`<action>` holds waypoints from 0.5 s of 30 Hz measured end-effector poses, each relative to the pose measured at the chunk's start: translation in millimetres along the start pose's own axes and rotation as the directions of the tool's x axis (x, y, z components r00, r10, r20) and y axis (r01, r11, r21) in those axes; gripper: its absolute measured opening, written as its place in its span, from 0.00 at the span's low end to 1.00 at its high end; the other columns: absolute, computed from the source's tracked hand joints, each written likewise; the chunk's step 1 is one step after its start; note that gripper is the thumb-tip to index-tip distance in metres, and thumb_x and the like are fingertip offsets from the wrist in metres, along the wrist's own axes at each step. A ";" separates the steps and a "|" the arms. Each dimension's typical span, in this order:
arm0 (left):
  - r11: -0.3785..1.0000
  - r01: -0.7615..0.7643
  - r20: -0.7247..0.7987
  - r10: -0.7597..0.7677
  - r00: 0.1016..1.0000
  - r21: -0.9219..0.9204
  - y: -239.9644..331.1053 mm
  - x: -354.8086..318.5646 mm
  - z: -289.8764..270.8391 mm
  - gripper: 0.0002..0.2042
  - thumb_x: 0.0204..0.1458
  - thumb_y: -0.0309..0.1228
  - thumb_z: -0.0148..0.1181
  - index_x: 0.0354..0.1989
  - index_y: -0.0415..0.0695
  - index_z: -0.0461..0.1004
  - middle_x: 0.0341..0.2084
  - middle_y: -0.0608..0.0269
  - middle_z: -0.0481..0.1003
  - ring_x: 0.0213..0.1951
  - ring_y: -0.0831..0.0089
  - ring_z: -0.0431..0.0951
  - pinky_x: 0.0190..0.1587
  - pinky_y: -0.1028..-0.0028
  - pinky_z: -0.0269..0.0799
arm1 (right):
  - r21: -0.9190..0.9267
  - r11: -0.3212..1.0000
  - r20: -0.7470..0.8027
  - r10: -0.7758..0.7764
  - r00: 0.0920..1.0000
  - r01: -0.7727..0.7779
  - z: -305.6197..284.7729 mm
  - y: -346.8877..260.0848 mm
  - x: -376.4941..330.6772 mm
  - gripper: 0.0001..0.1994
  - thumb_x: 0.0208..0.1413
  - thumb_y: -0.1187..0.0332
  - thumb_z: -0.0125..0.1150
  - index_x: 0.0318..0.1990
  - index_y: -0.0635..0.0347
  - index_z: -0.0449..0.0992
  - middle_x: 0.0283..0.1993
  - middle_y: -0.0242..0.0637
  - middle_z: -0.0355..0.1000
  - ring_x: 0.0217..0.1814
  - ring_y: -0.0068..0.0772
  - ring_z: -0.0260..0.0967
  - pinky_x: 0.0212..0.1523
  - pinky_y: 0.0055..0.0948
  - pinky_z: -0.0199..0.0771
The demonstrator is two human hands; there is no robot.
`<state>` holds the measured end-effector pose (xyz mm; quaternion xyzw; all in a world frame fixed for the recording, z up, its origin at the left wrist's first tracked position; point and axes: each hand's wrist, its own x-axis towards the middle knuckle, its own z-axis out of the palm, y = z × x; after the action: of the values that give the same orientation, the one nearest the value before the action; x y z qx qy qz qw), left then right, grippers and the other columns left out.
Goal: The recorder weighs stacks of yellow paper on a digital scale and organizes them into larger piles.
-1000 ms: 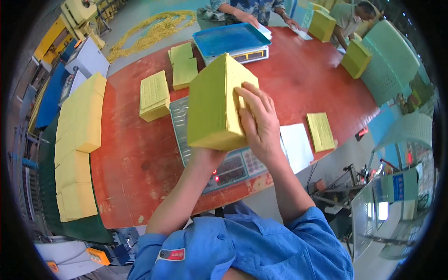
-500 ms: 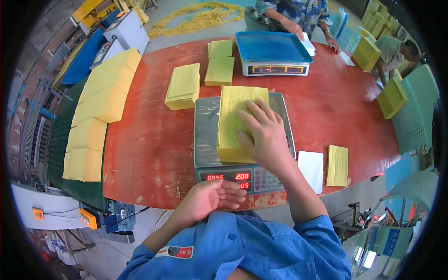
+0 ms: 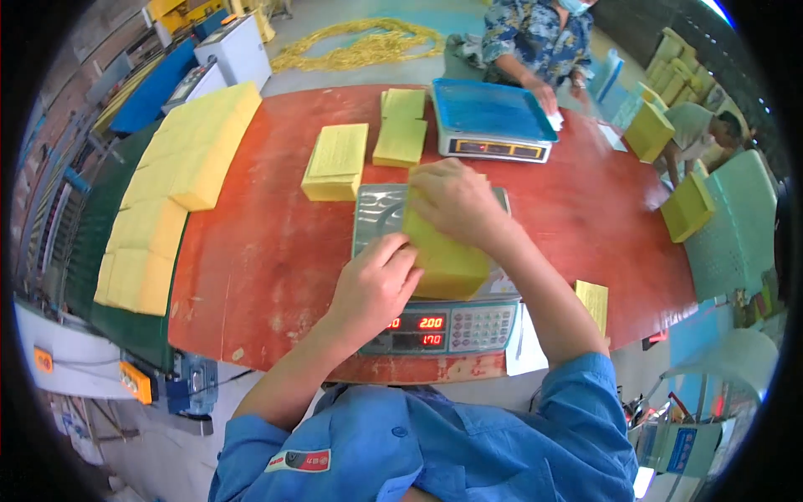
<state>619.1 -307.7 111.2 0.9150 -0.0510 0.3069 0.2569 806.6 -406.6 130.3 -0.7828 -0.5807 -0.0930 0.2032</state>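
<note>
A thick stack of yellow paper [image 3: 447,266] is at the digital scale [image 3: 483,325] in front of me. It is turned slightly on the metal pan, and I cannot tell whether its base is fully resting there. My left hand [image 3: 376,280] grips the stack's near left side, fingers bent against it. Across its far top end lies my right hand [image 3: 456,201], fingers curled over the edge and partly hidden. Red digits glow on the scale's display, and my left wrist covers part of it.
Smaller yellow stacks [image 3: 336,159] lie beyond the scale on the red table [image 3: 268,251]. A row of stacks [image 3: 167,180] stands on the green belt at left. Far off are a blue-topped scale [image 3: 493,109] and two people. White paper [image 3: 525,347] and a thin yellow pad [image 3: 592,303] lie right.
My left hand has risen from the display to the stack's left side. My right hand has moved from the top to its far end. The stack has turned slightly and the displayed digits changed.
</note>
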 end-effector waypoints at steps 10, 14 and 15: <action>0.934 0.060 -0.049 -0.083 0.995 -0.351 -36.7 -34.8 -6.7 0.09 0.47 0.19 0.61 0.37 0.39 0.74 0.40 0.52 0.76 0.40 0.52 0.78 0.42 0.63 0.76 | -0.132 0.991 -0.058 -0.020 0.998 0.012 15.7 -39.2 9.9 0.21 0.54 0.61 0.62 0.55 0.57 0.73 0.60 0.43 0.69 0.65 0.50 0.62 0.64 0.46 0.61; 0.937 0.010 -0.092 -0.045 0.995 -0.348 -101.5 -63.5 -53.8 0.08 0.50 0.21 0.60 0.39 0.39 0.74 0.41 0.51 0.75 0.44 0.53 0.77 0.45 0.61 0.77 | 0.209 0.978 -0.233 0.069 0.970 -0.019 -10.2 -156.0 28.5 0.21 0.46 0.78 0.60 0.52 0.63 0.74 0.55 0.50 0.72 0.59 0.57 0.67 0.60 0.46 0.67; 0.962 0.032 -0.108 -0.063 0.992 -0.271 -124.5 -68.5 -72.4 0.07 0.50 0.23 0.60 0.38 0.39 0.74 0.41 0.51 0.75 0.45 0.53 0.77 0.46 0.61 0.76 | 0.245 0.969 -0.284 0.095 0.954 -0.024 -0.4 -182.7 26.5 0.19 0.45 0.81 0.57 0.49 0.64 0.76 0.51 0.51 0.74 0.54 0.55 0.71 0.56 0.44 0.71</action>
<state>556.3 -168.3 65.4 0.8534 -0.0550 0.3434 0.3883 641.7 -339.3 179.2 -0.7475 -0.5269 -0.1317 0.3825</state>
